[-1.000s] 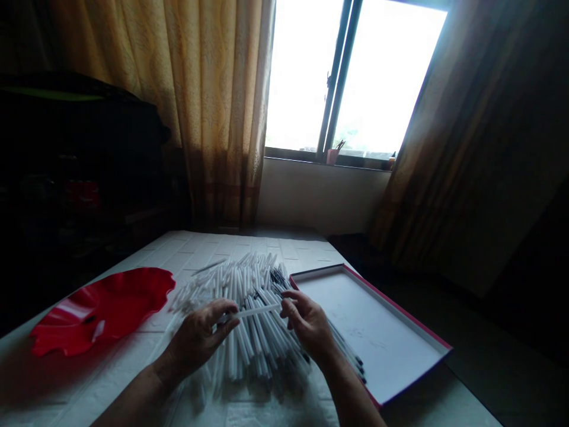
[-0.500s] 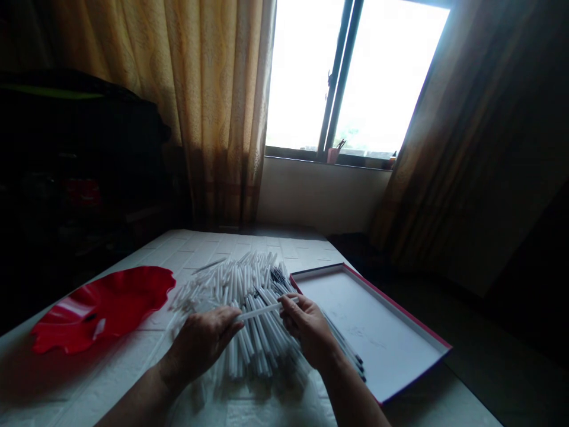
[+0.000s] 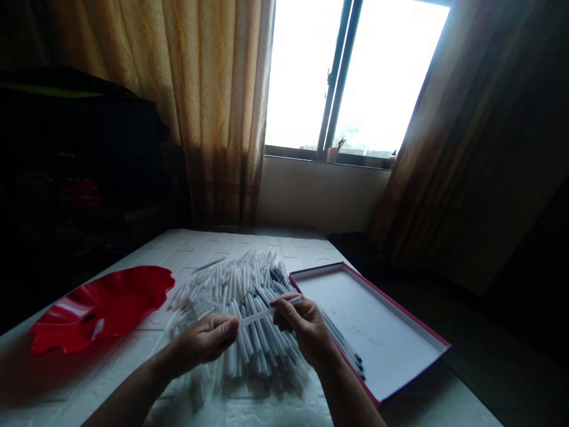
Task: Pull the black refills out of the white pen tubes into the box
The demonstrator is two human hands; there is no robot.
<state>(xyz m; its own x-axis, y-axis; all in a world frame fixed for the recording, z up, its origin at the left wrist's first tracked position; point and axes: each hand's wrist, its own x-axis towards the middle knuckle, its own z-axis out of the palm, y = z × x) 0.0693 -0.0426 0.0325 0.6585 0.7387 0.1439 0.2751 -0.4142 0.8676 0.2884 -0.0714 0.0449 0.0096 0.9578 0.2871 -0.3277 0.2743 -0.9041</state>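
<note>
A thin translucent pen barrel (image 3: 256, 317) spans the gap between my hands, above a heap of similar tubes. My right hand (image 3: 302, 326) pinches it near its far end, thumb on top, and the tip pokes out past the fingers. My left hand (image 3: 207, 337) is closed around the near end, which its fingers hide. Beneath both hands spreads the pile of clear pen barrels (image 3: 249, 344), some with dark parts. Several black-tipped pens (image 3: 351, 350) lie along the left side of a shallow red-edged box (image 3: 400, 314) on the right.
A wavy-rimmed red dish (image 3: 106, 296) sits on the left of the white brick-patterned table (image 3: 186, 249). Behind the table are a window (image 3: 355, 77) and yellow curtains (image 3: 217, 107). A small pink cup (image 3: 332, 155) stands on the sill.
My left hand has turned slightly and moved down and left a little, its fingers now more curled. The pen barrel is still between both hands, a bit more steeply tilted.
</note>
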